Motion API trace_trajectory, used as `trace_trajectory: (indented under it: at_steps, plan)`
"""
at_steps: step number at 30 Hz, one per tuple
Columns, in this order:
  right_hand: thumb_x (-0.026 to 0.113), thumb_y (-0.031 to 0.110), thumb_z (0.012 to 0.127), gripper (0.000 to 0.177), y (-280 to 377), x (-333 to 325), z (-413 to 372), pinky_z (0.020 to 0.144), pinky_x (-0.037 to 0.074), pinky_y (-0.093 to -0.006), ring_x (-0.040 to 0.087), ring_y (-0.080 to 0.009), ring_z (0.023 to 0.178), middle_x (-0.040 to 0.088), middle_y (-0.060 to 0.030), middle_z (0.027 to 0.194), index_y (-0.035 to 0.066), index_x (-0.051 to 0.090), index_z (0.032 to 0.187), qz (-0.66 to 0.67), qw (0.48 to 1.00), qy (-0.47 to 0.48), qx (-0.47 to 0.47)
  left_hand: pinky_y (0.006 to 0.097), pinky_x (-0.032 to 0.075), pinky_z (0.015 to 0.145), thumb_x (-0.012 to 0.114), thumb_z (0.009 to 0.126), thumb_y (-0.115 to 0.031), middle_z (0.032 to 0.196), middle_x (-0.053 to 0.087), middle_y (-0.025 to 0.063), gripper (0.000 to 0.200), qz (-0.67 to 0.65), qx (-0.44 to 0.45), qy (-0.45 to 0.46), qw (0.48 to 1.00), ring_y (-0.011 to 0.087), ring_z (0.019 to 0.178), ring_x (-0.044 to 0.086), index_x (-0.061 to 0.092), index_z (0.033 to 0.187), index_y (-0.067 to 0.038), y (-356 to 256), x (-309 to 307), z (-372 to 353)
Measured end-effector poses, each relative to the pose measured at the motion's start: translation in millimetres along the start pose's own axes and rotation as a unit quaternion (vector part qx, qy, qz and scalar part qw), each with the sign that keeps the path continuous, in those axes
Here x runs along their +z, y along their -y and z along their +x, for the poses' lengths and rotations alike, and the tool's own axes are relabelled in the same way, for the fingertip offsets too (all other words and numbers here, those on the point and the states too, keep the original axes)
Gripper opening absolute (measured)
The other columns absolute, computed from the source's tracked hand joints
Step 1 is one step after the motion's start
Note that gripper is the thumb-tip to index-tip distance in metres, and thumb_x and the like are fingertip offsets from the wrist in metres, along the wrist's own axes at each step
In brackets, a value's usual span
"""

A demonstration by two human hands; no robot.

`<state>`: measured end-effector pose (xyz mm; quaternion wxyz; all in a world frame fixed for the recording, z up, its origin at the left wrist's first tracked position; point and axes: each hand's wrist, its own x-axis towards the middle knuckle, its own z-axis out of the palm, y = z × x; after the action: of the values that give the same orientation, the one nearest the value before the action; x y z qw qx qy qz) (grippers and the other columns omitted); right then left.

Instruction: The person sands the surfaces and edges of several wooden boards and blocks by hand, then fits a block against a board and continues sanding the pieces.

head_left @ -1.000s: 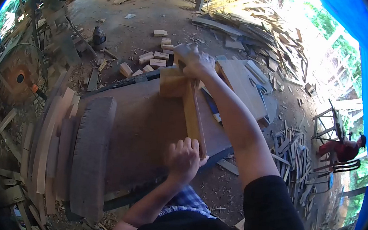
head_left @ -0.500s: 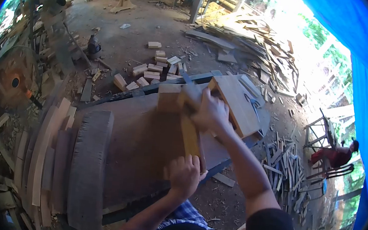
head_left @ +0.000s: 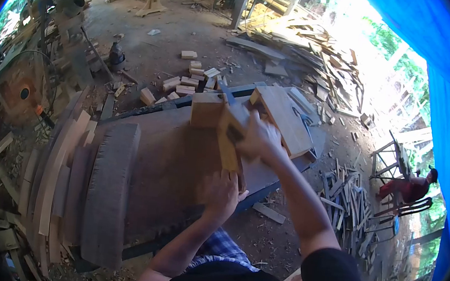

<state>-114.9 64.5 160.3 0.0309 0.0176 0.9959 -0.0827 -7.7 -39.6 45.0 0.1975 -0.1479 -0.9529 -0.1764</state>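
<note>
My left hand (head_left: 221, 195) is closed around the near end of a long yellow-brown wooden piece (head_left: 229, 154) that points away from me over the workbench (head_left: 162, 161). Near its far end my right hand (head_left: 262, 136) is curled and smeared by motion; a blurred tan shape lies at its fingers, and I cannot make out what it grips. A dark gap shows in the wood beside those fingers. Left of the far end sits a wooden block (head_left: 206, 111). Just right of my right hand is a box-like light wooden piece (head_left: 285, 116).
A thick grey curved plank (head_left: 109, 194) lies across the bench's left end, with several curved boards (head_left: 59, 178) beyond it. Small wood blocks (head_left: 187, 84) lie on the ground past the bench. Scrap piles (head_left: 348, 197) flank the right side, where a person in red (head_left: 406, 187) sits.
The long wooden piece and both hands have shifted slightly up and left in view. My right hand is still blurred, and my left still holds the near end.
</note>
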Motion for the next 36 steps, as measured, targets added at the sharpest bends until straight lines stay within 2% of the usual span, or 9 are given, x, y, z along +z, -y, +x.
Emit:
trace_trajectory:
  at_steps: [3, 6, 10, 16, 20, 25, 28, 32, 36]
  plan:
    - [0.077, 0.038, 0.066, 0.076, -10.1, 1.8, -63.0, 0.093, 0.047, -0.0519, 0.064, -0.0437, 0.101, 0.065, -0.0268, 0.105, 0.003, 0.044, 0.124, 0.002, 1.0, 0.004, 0.014, 0.0369, 0.043, 0.072, 0.08, 0.064, -0.057, 0.081, 0.059, 0.003, 0.054, -0.004, 0.006, 0.019, 1.0, 0.0199, 0.079, 0.06, 0.061, 0.088, -0.012, 1.1, 0.3, 0.4]
    - [0.076, 0.037, 0.066, 0.075, 1.6, -6.3, -41.8, 0.093, 0.047, -0.0524, 0.064, -0.0438, 0.101, 0.065, -0.0274, 0.105, 0.003, 0.044, 0.125, 0.0, 0.999, 0.041, 0.023, 0.0363, 0.042, 0.071, 0.079, 0.065, -0.058, 0.079, 0.058, 0.0022, 0.053, 0.015, 0.017, 0.009, 1.0, 0.019, 0.076, 0.059, 0.059, 0.085, -0.013, 2.6, 1.4, 2.5]
    - [0.07, 0.025, 0.073, 0.063, 24.6, 11.5, 78.7, 0.099, 0.043, -0.0496, 0.06, -0.0409, 0.114, 0.063, -0.0277, 0.114, 0.0, 0.043, 0.124, -0.03, 0.998, -0.048, -0.029, 0.0356, 0.042, 0.07, 0.079, 0.065, -0.057, 0.078, 0.056, 0.0016, 0.051, 0.023, -0.004, 0.033, 0.999, 0.0185, 0.074, 0.057, 0.057, 0.081, -0.014, 1.8, 3.1, 4.9]
    - [0.076, 0.024, 0.065, 0.076, 50.1, -5.2, 176.6, 0.106, 0.042, -0.0432, 0.055, -0.0354, 0.124, 0.062, -0.0201, 0.126, 0.0, 0.046, 0.132, 0.015, 0.998, 0.004, 0.053, 0.0356, 0.042, 0.069, 0.08, 0.064, -0.057, 0.077, 0.056, 0.0018, 0.051, 0.014, -0.005, 0.027, 1.0, 0.0181, 0.074, 0.057, 0.057, 0.079, -0.014, 2.5, 0.8, 3.4]
    - [0.084, 0.035, 0.058, 0.086, 14.2, 28.8, 141.4, 0.098, 0.048, -0.0446, 0.061, -0.0385, 0.114, 0.064, -0.0201, 0.118, 0.003, 0.05, 0.13, -0.038, 0.996, -0.061, -0.054, 0.0366, 0.044, 0.071, 0.08, 0.065, -0.056, 0.081, 0.059, 0.0033, 0.052, 0.01, -0.01, 0.029, 0.999, 0.0193, 0.078, 0.06, 0.059, 0.082, -0.013, -1.2, 1.2, 4.5]
    - [0.086, 0.04, 0.055, 0.085, -28.7, 3.2, -18.2, 0.095, 0.048, -0.0449, 0.062, -0.0389, 0.109, 0.064, -0.024, 0.114, 0.002, 0.05, 0.122, 0.036, 0.999, 0.013, -0.015, 0.0383, 0.044, 0.074, 0.08, 0.065, -0.056, 0.086, 0.061, 0.0055, 0.056, 0.009, 0.019, -0.029, 0.999, 0.0222, 0.083, 0.061, 0.06, 0.093, -0.012, 2.0, 8.5, -3.6]
    - [0.086, 0.042, 0.056, 0.095, -95.4, 21.4, -80.8, 0.093, 0.049, -0.0443, 0.063, -0.0396, 0.108, 0.064, -0.025, 0.115, 0.0, 0.045, 0.13, 0.154, 0.986, 0.06, -0.009, 0.0388, 0.043, 0.076, 0.078, 0.065, -0.059, 0.089, 0.061, 0.0062, 0.063, 0.024, 0.008, 0.033, 0.999, 0.0235, 0.085, 0.061, 0.06, 0.101, -0.01, -0.7, 1.4, -0.8]
    - [0.088, 0.037, 0.06, 0.09, -176.8, 85.7, -146.3, 0.094, 0.049, -0.0429, 0.064, -0.0362, 0.108, 0.063, -0.0237, 0.119, 0.0, 0.046, 0.13, 0.336, 0.938, 0.055, 0.062, 0.0409, 0.043, 0.079, 0.074, 0.068, -0.066, 0.096, 0.061, 0.0088, 0.082, 0.037, -0.002, 0.041, 0.998, 0.0254, 0.087, 0.061, 0.055, 0.123, -0.007, -1.1, 1.1, -2.4]
    - [0.087, 0.038, 0.063, 0.084, -170.9, 108.0, -177.5, 0.093, 0.049, -0.0459, 0.064, -0.0377, 0.106, 0.065, -0.0235, 0.115, 0.003, 0.044, 0.127, 0.274, 0.941, 0.022, 0.196, 0.0429, 0.043, 0.082, 0.069, 0.071, -0.07, 0.104, 0.061, 0.0107, 0.096, 0.004, 0.006, -0.004, 1.0, 0.0266, 0.089, 0.061, 0.044, 0.14, -0.008, -3.3, -1.8, -4.0]
